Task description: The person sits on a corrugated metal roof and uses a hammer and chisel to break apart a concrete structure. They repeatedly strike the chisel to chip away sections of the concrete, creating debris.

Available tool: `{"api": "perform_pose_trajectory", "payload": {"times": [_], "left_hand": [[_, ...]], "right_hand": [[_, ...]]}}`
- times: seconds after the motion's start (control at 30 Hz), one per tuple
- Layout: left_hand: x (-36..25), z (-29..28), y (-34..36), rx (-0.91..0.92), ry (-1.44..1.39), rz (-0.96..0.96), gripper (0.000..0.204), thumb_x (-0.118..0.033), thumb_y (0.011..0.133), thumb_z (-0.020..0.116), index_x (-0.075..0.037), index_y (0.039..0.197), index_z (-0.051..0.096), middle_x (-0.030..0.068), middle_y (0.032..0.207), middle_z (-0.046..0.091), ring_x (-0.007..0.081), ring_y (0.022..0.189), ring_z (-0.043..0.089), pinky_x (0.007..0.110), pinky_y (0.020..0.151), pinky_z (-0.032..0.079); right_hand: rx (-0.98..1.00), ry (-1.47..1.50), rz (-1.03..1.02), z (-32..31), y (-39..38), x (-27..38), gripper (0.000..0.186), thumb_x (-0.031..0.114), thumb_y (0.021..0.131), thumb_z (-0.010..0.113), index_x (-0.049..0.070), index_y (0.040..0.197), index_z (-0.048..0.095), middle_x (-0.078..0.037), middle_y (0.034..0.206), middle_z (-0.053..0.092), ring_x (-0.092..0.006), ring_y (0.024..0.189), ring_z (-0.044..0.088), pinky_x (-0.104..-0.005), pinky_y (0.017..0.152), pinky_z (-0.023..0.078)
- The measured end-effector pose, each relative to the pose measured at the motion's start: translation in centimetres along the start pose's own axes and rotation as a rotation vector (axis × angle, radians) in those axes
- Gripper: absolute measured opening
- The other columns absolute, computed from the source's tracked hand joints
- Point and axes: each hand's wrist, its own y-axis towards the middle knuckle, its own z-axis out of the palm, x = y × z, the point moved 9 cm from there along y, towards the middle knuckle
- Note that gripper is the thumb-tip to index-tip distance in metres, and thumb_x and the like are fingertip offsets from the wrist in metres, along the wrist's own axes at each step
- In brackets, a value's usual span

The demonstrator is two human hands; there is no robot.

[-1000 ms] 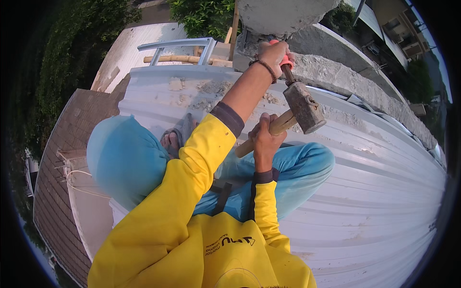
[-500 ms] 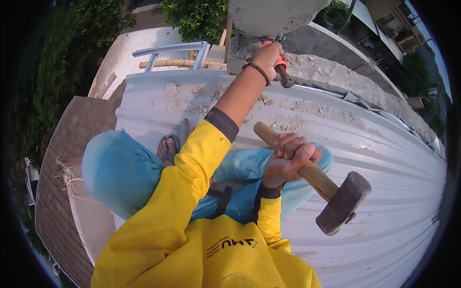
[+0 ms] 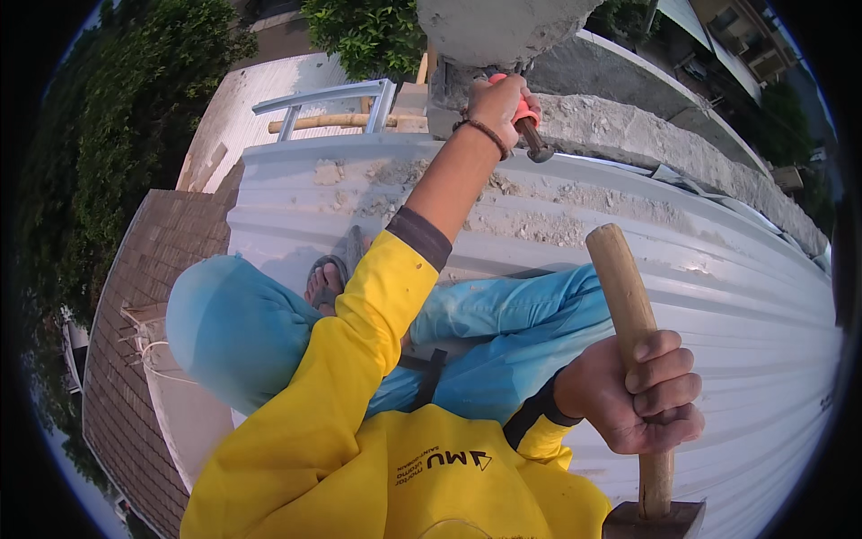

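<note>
At the top of the view my left hand point(image 3: 494, 108) is closed around the orange-red grip of a chisel point(image 3: 539, 151). The chisel's rounded steel end points back toward me, while its far end is hidden beneath the rough concrete block point(image 3: 503, 31). My right hand point(image 3: 639, 395) is wrapped round the wooden handle of a club hammer point(image 3: 621, 278), on the right side of my body. The handle's free end points away from me. Below my fist the dark hammer head hangs at the lower edge, partly cut off.
I sit on a pale ribbed metal roof point(image 3: 718, 359) with my legs bent. Broken concrete bits point(image 3: 557, 225) lie ahead of my leg. A rough concrete ledge point(image 3: 620, 126) runs to the right. A metal ladder point(image 3: 328, 92) and a bamboo pole point(image 3: 328, 120) are at the far left.
My right hand has drawn back to the right and toward me, swinging the hammer head down to the lower edge. My left hand and the chisel stay in place.
</note>
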Motion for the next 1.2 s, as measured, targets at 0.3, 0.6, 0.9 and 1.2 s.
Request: {"api": "perform_pose_trajectory", "payload": {"times": [0.3,0.6,0.9,1.2], "left_hand": [[-0.3,-0.2,0.6,0.052,-0.011,0.0,0.008,-0.001,0.084,0.056,0.003,0.083,0.049,0.0138,0.068,0.054,0.0255,0.056,0.058,0.041,0.046,0.048],[0.0,-0.7,0.8,0.041,0.004,0.0,0.011,-0.004,0.086,0.056,0.004,0.083,0.05,0.0151,0.067,0.055,0.0261,0.055,0.057,0.04,0.047,0.049],[3.2,-2.7,0.3,0.129,-0.038,-0.01,0.017,-0.018,0.094,0.062,-0.006,0.086,0.052,0.0064,0.072,0.054,0.017,0.061,0.054,0.031,0.053,0.047],[7.6,-4.5,-0.8,0.138,-0.633,-0.358,0.022,-0.017,0.101,0.048,0.004,0.103,0.042,0.0115,0.088,0.052,0.0178,0.071,0.054,0.029,0.06,0.054]], "right_hand": [[0.156,-0.59,1.041,-10.3,-15.1,-10.5,0.027,0.015,0.098,0.056,0.01,0.078,0.039,0.001,0.055,0.039,-0.0076,0.043,0.035,-0.0258,0.041,0.034],[0.201,-0.254,0.368,-3.3,-8.7,-7.0,0.025,0.018,0.1,0.049,0.01,0.081,0.036,-0.001,0.056,0.043,-0.0113,0.049,0.043,-0.0293,0.051,0.043],[0.501,-0.936,0.909,-12.4,-14.8,-10.0,0.017,0.012,0.091,0.068,0.0,0.082,0.061,-0.004,0.063,0.057,-0.0112,0.056,0.055,-0.0278,0.053,0.044],[0.731,-0.844,0.583,-11.6,-12.4,-4.1,0.03,0.011,0.073,0.076,0.001,0.1,0.068,-0.014,0.081,0.068,-0.0376,0.07,0.065,-0.0336,0.063,0.051]]}}
